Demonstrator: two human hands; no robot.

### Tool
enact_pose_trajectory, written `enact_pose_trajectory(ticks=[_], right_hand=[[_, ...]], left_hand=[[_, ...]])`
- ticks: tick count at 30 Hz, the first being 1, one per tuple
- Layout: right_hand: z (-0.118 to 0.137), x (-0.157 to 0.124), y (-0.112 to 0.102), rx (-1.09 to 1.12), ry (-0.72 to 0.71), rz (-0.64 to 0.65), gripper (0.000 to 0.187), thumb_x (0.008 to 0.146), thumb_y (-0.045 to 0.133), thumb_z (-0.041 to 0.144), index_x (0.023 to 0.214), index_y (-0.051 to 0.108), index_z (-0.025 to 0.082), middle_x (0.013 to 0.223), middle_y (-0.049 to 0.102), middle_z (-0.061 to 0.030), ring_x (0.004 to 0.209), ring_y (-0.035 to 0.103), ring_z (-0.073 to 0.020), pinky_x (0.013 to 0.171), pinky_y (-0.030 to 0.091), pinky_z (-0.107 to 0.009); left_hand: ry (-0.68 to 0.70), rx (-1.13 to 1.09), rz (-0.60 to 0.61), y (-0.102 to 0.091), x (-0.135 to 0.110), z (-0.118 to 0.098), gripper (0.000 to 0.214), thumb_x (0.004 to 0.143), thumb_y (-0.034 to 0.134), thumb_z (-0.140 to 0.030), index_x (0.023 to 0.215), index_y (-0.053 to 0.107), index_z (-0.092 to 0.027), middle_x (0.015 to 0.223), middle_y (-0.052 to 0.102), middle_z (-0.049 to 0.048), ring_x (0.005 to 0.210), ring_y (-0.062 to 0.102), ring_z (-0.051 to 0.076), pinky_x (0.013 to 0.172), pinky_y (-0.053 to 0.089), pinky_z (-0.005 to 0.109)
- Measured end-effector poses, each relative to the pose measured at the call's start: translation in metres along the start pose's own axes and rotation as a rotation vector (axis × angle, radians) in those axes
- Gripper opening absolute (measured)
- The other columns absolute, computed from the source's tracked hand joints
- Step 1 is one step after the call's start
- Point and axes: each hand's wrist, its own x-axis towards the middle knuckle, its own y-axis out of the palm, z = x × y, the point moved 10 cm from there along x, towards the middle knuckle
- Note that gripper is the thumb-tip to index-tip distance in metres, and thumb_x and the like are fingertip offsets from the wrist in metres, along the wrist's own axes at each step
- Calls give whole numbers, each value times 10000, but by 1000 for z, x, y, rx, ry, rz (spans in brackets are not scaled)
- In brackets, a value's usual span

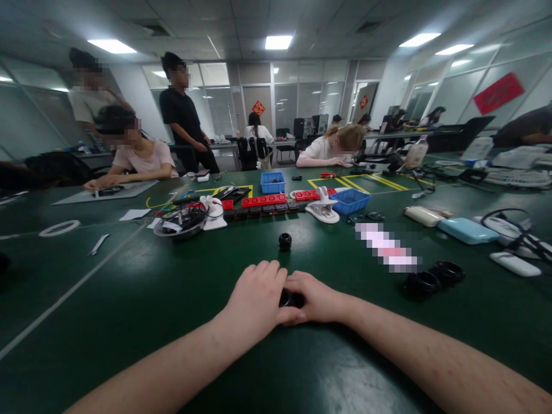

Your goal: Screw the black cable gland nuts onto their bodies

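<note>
In the head view my left hand (259, 293) and my right hand (314, 296) meet at the middle of the green table (194, 333). Both are closed around a black ring-shaped part (285, 298), whose round opening shows between the thumbs and fingers. Most of it is covered by my hands, so I cannot tell whether it is one piece or two. Just beyond my fingertips stands a small black ribbed cylinder (284, 241). Off to the right of my right hand sit two larger black rings (422, 283), side by side.
Farther back are a metal bowl (181, 227) of dark parts, a red and black row of blocks (265, 201), a white clamp base (323, 213) and blue trays (272, 183). A wrench (99, 244) lies left; a light-blue case (468, 230) lies right. Other people sit and stand beyond.
</note>
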Motion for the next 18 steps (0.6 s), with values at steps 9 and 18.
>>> enact_pose_trajectory(ticks=[9, 18], right_hand=[[0, -1, -1, 0, 61, 32, 409, 589, 747, 370, 936, 639, 182, 874, 599, -35, 817, 498, -188, 745, 375, -310], [-4, 0, 3, 0, 99, 36, 439, 574, 751, 346, 963, 619, 190, 875, 587, -35, 818, 480, -193, 745, 369, -314]], left_hand=[[338, -383, 203, -1, -7, -8, 317, 773, 607, -164, 1080, 595, -243, 1054, 616, 22, 994, 545, 193, 867, 399, 295], [226, -207, 128, 6, -1, -3, 264, 715, 677, -276, 970, 640, -218, 871, 628, 26, 825, 577, 205, 679, 432, 285]])
